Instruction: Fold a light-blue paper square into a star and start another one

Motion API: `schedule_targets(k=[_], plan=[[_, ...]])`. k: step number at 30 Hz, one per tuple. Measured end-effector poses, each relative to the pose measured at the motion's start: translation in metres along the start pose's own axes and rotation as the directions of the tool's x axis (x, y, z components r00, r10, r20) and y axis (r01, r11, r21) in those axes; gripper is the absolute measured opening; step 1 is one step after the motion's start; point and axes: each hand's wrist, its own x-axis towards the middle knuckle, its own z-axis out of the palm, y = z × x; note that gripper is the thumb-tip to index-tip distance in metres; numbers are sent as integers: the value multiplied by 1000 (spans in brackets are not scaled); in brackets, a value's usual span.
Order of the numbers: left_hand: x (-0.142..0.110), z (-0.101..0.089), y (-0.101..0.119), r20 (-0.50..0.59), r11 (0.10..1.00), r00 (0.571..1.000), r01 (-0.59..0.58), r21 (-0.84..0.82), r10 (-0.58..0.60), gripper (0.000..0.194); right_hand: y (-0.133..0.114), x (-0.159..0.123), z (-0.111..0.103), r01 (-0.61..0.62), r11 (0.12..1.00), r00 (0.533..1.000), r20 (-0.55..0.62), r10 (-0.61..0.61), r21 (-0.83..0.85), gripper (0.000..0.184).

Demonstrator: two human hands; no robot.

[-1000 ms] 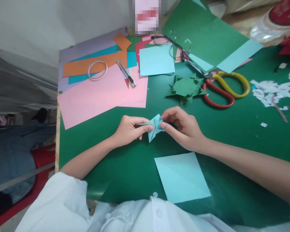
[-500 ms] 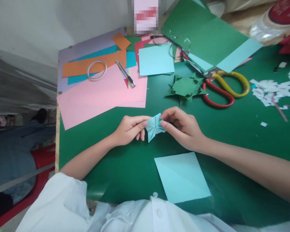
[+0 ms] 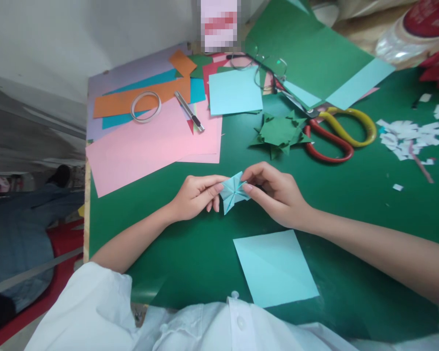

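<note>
A small light-blue folded origami paper (image 3: 234,192) with creases meeting at its centre is held just over the green table (image 3: 161,253). My left hand (image 3: 199,197) pinches its left edge between thumb and fingers. On the other side, my right hand (image 3: 274,192) grips the right corner with thumb and forefinger. Parts of the folds are hidden behind my fingertips. Nearer my body lies a flat light-blue square sheet (image 3: 276,268). Beyond my hands sits a green folded paper star (image 3: 281,134), beside scissors (image 3: 336,134) with one red and one yellow handle.
Pink sheets (image 3: 149,156), an orange strip (image 3: 109,105), a tape roll (image 3: 132,109) and a utility knife (image 3: 189,112) lie at the back left. Light-blue squares (image 3: 236,92), eyeglasses (image 3: 270,68) and a large green sheet (image 3: 310,44) are farther back. White paper scraps (image 3: 409,136) lie right.
The view shifts very slightly. Both hands keep the same hold on the folded paper, with no other visible movement.
</note>
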Motion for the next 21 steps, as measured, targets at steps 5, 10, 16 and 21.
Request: schedule_targets(k=[5,10,16,21], plan=[[1,1,4,3,992,997,-74,107,74,31,0,1,0,-11,1000,1000,-18,11,-11,2],[1,2,6,-7,964,988,-147,221,152,22,-2,0,1,-20,997,999,-40,18,-71,3],[-2,6,1,8,967,993,-119,224,120,23,-5,2,-1,44,987,997,-59,-54,-153,3],[-3,8,-2,36,927,981,-190,322,189,35,-5,3,-1,142,961,989,4,-146,-238,6]])
